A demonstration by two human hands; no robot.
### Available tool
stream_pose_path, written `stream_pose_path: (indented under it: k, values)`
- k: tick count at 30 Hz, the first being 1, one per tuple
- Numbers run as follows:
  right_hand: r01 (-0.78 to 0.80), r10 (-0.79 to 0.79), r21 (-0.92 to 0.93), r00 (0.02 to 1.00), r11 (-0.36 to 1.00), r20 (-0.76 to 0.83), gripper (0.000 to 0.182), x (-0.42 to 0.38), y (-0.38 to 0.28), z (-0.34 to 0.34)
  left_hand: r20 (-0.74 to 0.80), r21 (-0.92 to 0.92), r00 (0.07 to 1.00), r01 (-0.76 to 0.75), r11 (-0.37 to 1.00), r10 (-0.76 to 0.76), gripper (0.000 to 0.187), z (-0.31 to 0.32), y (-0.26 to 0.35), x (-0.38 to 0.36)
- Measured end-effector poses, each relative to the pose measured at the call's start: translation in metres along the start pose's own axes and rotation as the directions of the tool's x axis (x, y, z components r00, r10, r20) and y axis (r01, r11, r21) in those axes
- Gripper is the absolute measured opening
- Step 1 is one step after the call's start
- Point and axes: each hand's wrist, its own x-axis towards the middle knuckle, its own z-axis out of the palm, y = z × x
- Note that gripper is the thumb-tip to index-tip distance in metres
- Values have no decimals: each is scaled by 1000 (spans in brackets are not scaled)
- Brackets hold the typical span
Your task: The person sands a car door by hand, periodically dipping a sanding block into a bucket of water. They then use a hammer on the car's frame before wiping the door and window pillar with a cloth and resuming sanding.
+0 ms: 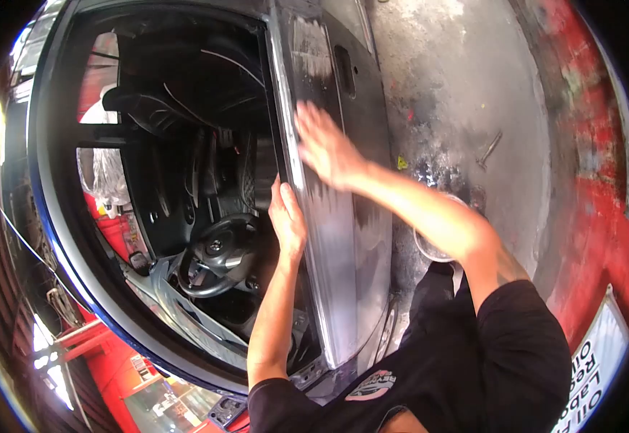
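While the car door (339, 274) is set beside the steering wheel (216, 247), its window edge (278, 65) is touched by the left hand (288, 220), likely for balance — whether clamped cannot be told — and the blurred right hand (331, 151) is held flat, fingers straight.

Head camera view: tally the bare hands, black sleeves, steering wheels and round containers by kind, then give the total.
Bare hands, left hand and right hand: 2
Black sleeves: 2
Steering wheel: 1
Round container, partly hidden by the right arm: 1
Total: 6
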Motion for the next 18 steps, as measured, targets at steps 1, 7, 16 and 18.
stream_pose_path:
  k: [1, 7, 16, 18]
  values:
    - [33, -40, -68, 995, 997, -97, 67, 51, 33, 4, -7, 1, 1000, -1, 1000, 1, 61, 0, 2, 2]
    - [-112, 111, -5, 988, 994, -105, 66, 69, 28, 6, 21, -84, 1000, 14, 996, -12, 60, -1, 11, 5]
    - [-122, 120, -70, 992, 990, -30, 67, 183, 104, -2, 27, 15, 998, 53, 998, -54, 61, -3, 8, 4]
    - [-195, 180, -107, 975, 975, -133, 65, 188, 99, -2, 31, 6, 998, 62, 998, -62, 61, 0, 7, 3]
